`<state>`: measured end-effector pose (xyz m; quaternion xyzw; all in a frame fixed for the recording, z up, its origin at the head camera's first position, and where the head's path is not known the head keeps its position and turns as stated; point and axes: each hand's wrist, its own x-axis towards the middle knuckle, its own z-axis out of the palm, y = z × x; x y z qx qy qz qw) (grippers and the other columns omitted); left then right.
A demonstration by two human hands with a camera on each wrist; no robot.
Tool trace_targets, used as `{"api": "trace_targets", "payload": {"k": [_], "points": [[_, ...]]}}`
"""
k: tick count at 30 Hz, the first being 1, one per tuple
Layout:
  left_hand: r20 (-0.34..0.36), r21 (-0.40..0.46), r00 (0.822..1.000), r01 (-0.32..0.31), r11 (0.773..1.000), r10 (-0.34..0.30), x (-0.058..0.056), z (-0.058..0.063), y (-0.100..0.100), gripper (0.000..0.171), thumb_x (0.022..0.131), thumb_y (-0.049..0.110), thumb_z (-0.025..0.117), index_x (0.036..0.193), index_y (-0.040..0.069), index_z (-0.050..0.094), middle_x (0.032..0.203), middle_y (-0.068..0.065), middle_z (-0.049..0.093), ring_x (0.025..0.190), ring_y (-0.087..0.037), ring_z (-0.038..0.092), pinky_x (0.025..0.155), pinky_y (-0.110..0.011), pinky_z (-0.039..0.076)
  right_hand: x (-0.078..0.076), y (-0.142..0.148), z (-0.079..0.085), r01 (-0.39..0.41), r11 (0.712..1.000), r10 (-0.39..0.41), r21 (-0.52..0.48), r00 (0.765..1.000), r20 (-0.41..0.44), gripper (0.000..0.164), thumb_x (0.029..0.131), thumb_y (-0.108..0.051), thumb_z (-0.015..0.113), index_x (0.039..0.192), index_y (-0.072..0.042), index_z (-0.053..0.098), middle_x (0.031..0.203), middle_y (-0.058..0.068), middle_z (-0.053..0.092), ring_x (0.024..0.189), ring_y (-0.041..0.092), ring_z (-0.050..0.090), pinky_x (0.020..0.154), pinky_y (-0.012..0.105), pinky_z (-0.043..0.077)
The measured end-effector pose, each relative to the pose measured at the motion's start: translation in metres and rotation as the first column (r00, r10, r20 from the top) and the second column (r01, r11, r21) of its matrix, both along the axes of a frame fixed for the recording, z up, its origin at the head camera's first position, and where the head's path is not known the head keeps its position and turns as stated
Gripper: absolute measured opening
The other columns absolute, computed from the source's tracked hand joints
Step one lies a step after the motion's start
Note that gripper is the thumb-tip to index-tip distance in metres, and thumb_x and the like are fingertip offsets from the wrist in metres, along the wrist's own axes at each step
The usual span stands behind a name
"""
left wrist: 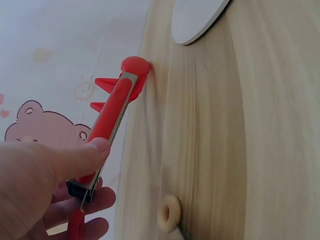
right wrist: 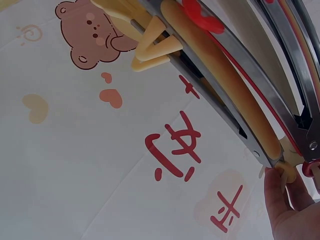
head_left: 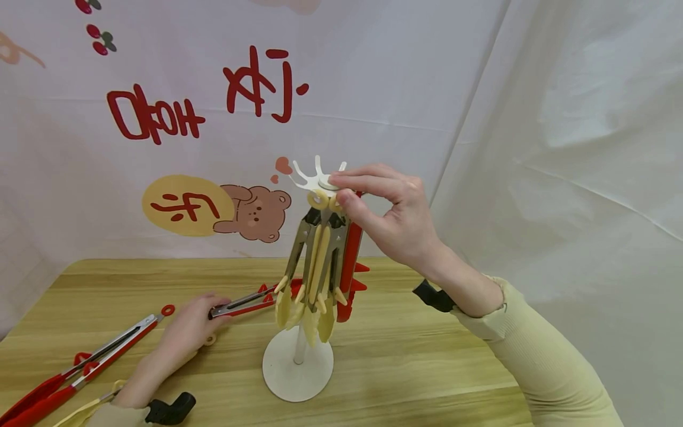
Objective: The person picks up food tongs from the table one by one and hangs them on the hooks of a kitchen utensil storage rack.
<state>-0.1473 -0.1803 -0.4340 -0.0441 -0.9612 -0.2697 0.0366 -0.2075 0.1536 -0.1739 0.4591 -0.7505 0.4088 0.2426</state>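
Left hand (head_left: 194,325) grips one red tongs (left wrist: 110,112); right hand (head_left: 397,214) pinches rack top (head_left: 323,181); second red pair (head_left: 89,368) on table (head_left: 427,362).

Rack (head_left: 297,382) on table (head_left: 416,367); tongs (head_left: 349,255) on its hooks (head_left: 318,165); other tongs (head_left: 114,354) to its left

Shiny metal and plastic tongs (left wrist: 110,115)

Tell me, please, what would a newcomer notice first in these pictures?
Probably the white stand on the wooden table, crowded with hanging tongs, the right hand at its top. Left of it in the head view, the left hand holds red tongs. Behind, the pale backdrop shows large red characters and a cartoon bear.
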Motion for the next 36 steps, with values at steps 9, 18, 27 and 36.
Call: {"api": "trace_targets", "payload": {"k": [9, 18, 27, 36], "points": [[-0.089, -0.079, 0.994, 0.050, 0.996, -0.057, 0.013, 0.005, -0.017, 0.031, 0.088, 0.017, 0.083, 0.117, 0.007, 0.078, 0.109, -0.011, 0.076, 0.081, -0.018, 0.069, 0.065, -0.035, 0.053, -0.001, 0.001, -0.001, 0.005, 1.000, -0.005, 0.001, 1.000, -0.011, 0.025, 0.095, -0.014, 0.069, 0.114, -0.003, 0.081, 0.111, 0.016, 0.080, 0.099, 0.022, 0.073, 0.088, 0.026, 0.057], [-0.078, -0.050, 0.986, 0.145, 0.988, -0.148, 0.025, 0.010, -0.049, 0.030, 0.091, 0.018, 0.081, 0.121, 0.013, 0.077, 0.113, 0.000, 0.073, 0.087, -0.001, 0.061, 0.070, -0.028, 0.051, -0.002, 0.001, -0.001, -0.007, 1.000, 0.007, -0.007, 1.000, -0.020, 0.025, 0.097, -0.017, 0.069, 0.114, -0.003, 0.081, 0.111, 0.016, 0.080, 0.099, 0.022, 0.074, 0.088, 0.026, 0.057], [-0.238, -0.003, 0.895, 0.387, 0.922, -0.376, 0.027, 0.003, -0.086, 0.029, 0.083, 0.003, 0.083, 0.110, 0.009, 0.077, 0.093, 0.011, 0.064, 0.082, 0.013, 0.047, 0.063, -0.017, 0.041, -0.003, 0.001, -0.001, -0.005, 1.000, 0.005, -0.003, 1.000, -0.020, 0.025, 0.097, -0.018, 0.069, 0.114, -0.003, 0.080, 0.112, 0.016, 0.080, 0.101, 0.022, 0.074, 0.090, 0.027, 0.058], [-0.015, 0.076, 0.847, 0.531, 0.844, -0.531, 0.023, 0.005, -0.095, 0.028, 0.090, 0.019, 0.081, 0.115, 0.010, 0.076, 0.101, 0.006, 0.067, 0.087, 0.010, 0.048, 0.066, -0.018, 0.041, -0.005, 0.001, -0.002, -0.017, 1.000, 0.017, -0.019, 1.000, -0.021, 0.024, 0.096, -0.015, 0.069, 0.114, -0.003, 0.081, 0.111, 0.016, 0.080, 0.099, 0.021, 0.074, 0.090, 0.026, 0.058]]}}
